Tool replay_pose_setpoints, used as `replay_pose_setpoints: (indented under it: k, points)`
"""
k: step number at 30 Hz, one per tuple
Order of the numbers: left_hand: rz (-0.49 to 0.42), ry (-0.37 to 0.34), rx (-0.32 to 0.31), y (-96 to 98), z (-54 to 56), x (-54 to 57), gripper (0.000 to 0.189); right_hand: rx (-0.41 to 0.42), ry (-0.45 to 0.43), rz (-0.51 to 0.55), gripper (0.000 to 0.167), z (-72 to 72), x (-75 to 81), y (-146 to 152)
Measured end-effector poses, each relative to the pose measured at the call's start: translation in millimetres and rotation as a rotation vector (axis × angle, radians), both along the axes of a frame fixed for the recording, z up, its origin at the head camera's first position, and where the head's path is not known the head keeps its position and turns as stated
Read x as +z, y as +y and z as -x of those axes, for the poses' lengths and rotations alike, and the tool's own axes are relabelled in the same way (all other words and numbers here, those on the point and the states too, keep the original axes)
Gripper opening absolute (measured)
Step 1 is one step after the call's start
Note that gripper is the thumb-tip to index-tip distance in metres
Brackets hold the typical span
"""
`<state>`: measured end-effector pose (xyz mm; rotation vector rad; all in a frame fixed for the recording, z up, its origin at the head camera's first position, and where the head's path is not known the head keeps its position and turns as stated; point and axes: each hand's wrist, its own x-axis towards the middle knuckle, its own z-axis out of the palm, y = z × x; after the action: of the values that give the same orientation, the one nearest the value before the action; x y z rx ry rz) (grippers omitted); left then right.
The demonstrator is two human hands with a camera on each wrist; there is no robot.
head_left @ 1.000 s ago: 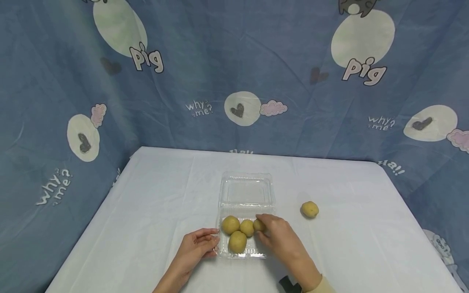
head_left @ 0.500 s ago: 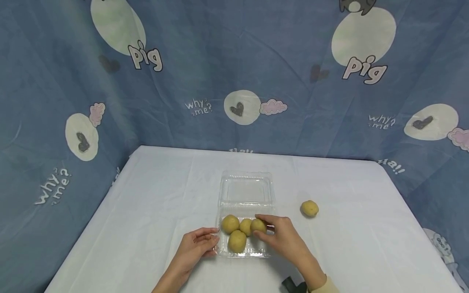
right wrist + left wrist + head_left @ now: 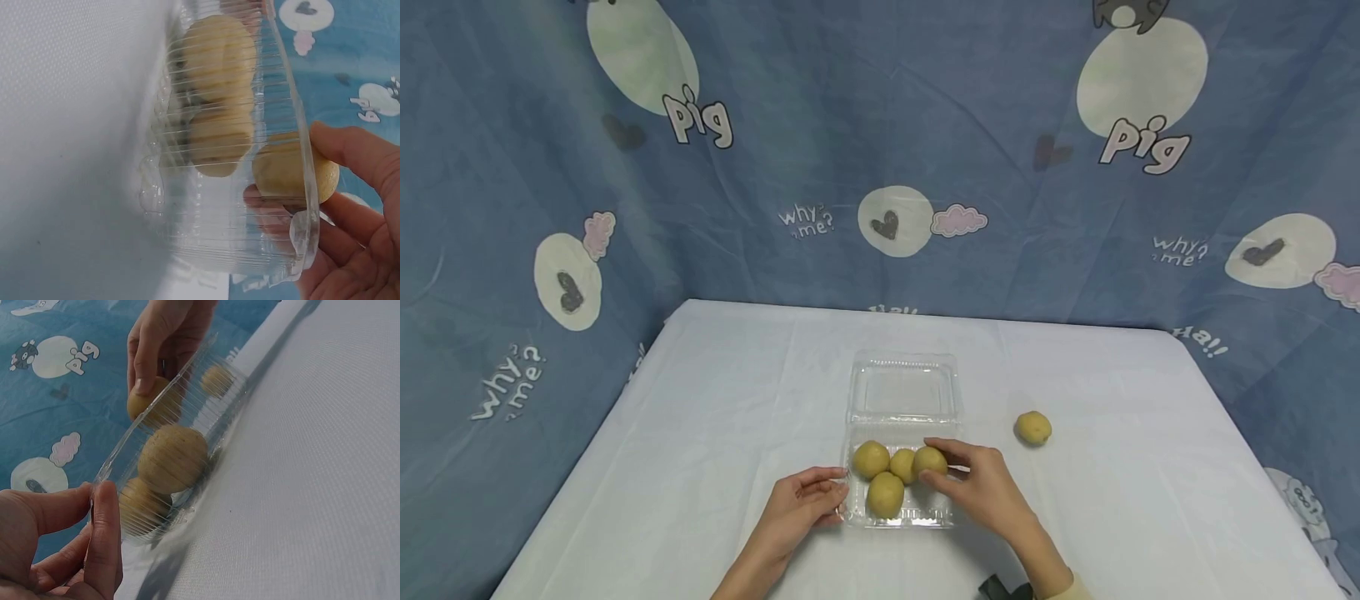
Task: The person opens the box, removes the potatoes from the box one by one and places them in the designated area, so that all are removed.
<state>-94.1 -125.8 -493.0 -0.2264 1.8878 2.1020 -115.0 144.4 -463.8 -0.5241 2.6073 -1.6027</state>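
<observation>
A clear plastic clamshell box lies with its lid folded back. My left hand pinches the box's left rim between thumb and fingers, as the left wrist view shows up close. Inside sit three yellow-brown potatoes: one at back left, one in front, and a smaller one partly covered. With its thumb and fingers, my right hand grips another potato at the box's right side. In the right wrist view this held potato stands at rim height, partly behind the clear wall.
A lone potato lies on the white tablecloth, right of the box. Behind the table hangs a blue printed curtain. A dark strap-like piece shows beside the right wrist.
My right hand has shifted slightly right and turned, and the potato it grips has risen and shows more fully. My left hand has stayed at the rim.
</observation>
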Motion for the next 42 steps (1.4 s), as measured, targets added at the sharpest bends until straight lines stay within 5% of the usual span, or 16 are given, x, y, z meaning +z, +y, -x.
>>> replay_pose_setpoints:
  k: [13,23,42]
  points:
    - [0.003,-0.012,-0.01,-1.2,-2.1,-3.1,0.043,-0.023,-0.134,0.045,0.045,-2.2,1.2,4.6]
    - [0.0,-0.003,-0.013,-1.6,-1.4,-1.6,0.044,-0.056,-0.313,0.187,0.049,-0.1,5.0,8.5]
    - [0.004,-0.006,-0.012,-1.7,0.6,-0.4,0.043,-0.072,-0.352,0.215,0.049,-0.3,7.6,13.1]
